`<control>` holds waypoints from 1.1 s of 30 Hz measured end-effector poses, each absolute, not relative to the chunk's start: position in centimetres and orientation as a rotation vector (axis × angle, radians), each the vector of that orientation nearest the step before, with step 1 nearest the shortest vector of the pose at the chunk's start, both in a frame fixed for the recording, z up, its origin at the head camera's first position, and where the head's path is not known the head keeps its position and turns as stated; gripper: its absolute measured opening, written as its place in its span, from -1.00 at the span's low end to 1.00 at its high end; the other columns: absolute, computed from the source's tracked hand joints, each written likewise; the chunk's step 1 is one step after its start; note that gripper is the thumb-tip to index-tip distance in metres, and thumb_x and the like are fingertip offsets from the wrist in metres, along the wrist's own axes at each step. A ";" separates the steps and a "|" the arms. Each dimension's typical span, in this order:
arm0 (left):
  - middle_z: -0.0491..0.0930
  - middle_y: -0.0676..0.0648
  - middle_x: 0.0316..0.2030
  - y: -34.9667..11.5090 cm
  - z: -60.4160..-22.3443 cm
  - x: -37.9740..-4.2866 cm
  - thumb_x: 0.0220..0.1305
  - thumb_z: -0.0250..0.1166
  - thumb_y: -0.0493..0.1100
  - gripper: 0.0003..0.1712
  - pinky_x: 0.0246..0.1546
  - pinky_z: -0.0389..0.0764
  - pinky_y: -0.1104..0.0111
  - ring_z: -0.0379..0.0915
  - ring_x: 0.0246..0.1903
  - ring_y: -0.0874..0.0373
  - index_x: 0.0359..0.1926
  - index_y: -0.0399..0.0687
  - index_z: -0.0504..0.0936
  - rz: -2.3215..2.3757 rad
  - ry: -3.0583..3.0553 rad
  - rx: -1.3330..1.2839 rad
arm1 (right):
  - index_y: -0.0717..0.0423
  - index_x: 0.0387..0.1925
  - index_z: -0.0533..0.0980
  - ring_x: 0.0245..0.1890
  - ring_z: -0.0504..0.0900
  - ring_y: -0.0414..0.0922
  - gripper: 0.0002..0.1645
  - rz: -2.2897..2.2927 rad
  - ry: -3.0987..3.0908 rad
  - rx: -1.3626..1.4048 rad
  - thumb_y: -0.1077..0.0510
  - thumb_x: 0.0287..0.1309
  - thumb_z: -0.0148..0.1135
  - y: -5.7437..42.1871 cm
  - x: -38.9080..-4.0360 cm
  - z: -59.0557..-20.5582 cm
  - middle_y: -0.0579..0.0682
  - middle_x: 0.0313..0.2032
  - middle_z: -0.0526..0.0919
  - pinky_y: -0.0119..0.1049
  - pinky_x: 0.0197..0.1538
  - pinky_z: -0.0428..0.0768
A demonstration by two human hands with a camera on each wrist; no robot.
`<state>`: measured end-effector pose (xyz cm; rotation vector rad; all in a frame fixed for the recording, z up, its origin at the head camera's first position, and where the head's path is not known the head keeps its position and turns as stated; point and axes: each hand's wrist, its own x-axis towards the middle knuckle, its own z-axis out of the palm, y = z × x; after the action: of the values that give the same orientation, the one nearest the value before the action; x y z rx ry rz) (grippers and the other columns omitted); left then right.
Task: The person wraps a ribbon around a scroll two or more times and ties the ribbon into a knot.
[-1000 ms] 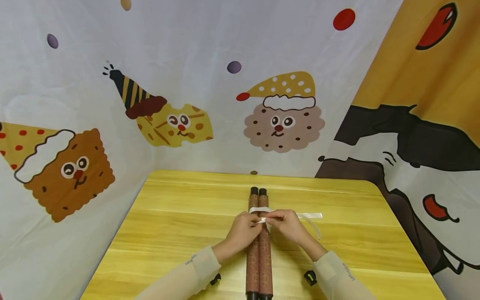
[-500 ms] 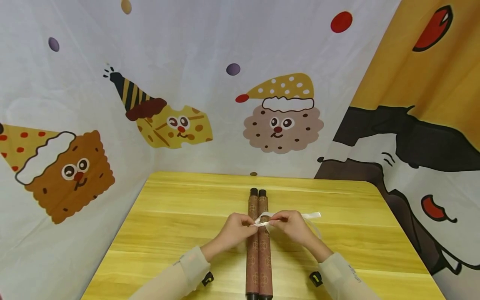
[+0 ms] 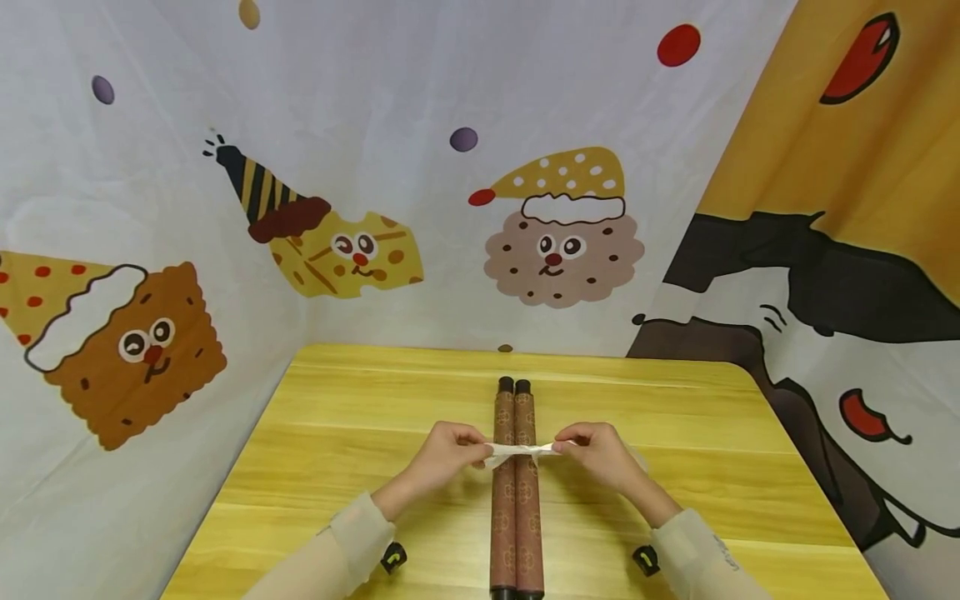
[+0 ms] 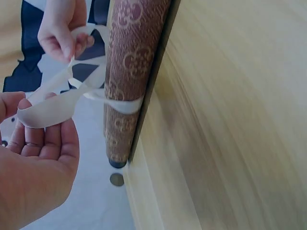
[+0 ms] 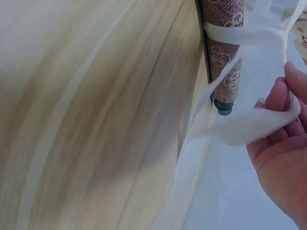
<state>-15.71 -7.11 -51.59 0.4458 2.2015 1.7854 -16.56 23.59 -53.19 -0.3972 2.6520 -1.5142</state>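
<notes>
Two brown patterned scrolls (image 3: 504, 521) with black end knobs lie side by side, pointing away from me. A white ribbon (image 3: 517, 450) wraps their upper part and crosses in a knot on top. My left hand (image 3: 446, 454) pinches the ribbon left of the scrolls; my right hand (image 3: 600, 457) pinches it on the other side, and it stretches nearly straight between them. In the left wrist view, a ribbon loop (image 4: 48, 112) passes over the left fingers, with the right hand (image 4: 62, 28) beyond. In the right wrist view, a loose length of ribbon (image 5: 240, 125) hangs from the right fingers.
The scrolls rest on a yellow wood-grain table (image 3: 337, 475). Behind it hangs a white curtain (image 3: 450, 317) printed with cartoon biscuits and cheese. Small black devices (image 3: 393, 557) sit under both forearms.
Both hands have moved apart, left to the left and right to the right, pulling the ribbon out from the middle of the scrolls. The scrolls stay in place.
</notes>
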 end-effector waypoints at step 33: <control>0.58 -0.03 -0.56 -16.4 -50.9 -16.5 0.42 0.39 -0.15 -0.76 -0.41 0.55 0.27 0.40 -0.53 0.09 -0.21 -0.29 0.79 1.499 2.276 0.453 | 0.21 -0.16 0.76 -0.22 0.70 -0.03 -0.84 -1.429 2.697 -0.295 0.19 0.31 0.44 28.3 -15.8 -53.9 0.03 -0.20 0.80 -0.34 -0.23 0.67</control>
<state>-16.55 -16.43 -50.89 0.4534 2.2759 1.4987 -15.75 28.35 -53.94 -0.2952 2.6971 -1.4294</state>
